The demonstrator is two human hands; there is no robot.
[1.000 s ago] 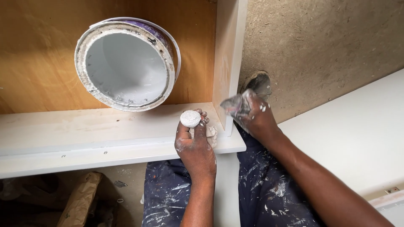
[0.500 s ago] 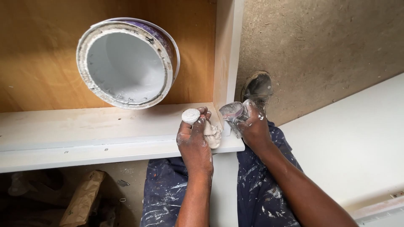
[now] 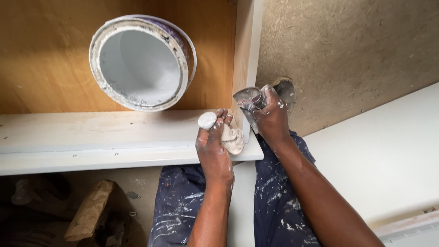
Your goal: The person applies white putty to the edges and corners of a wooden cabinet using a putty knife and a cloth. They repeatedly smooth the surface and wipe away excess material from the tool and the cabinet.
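Note:
My left hand (image 3: 214,148) rests on the white-painted rail (image 3: 91,142) and grips a pale, paint-caked cloth (image 3: 232,138) with a round white lump (image 3: 207,120) at its top. My right hand (image 3: 270,120) holds a grey, dusty folded piece of sandpaper (image 3: 247,98) against the edge of the white upright board (image 3: 247,59). An open paint tin (image 3: 141,61), crusted at the rim and holding light grey paint, stands on the brown plywood panel (image 3: 41,59) just left of my left hand.
A white panel (image 3: 384,155) lies to the right on the rough dirt floor (image 3: 347,45). My paint-spattered dark trousers (image 3: 279,206) and a shoe (image 3: 286,88) are below. Crumpled brown paper (image 3: 89,210) lies at the lower left.
My right hand has lifted the sandpaper up along the upright's edge. My left hand with the cloth has shifted slightly up and right. The view has drifted a little.

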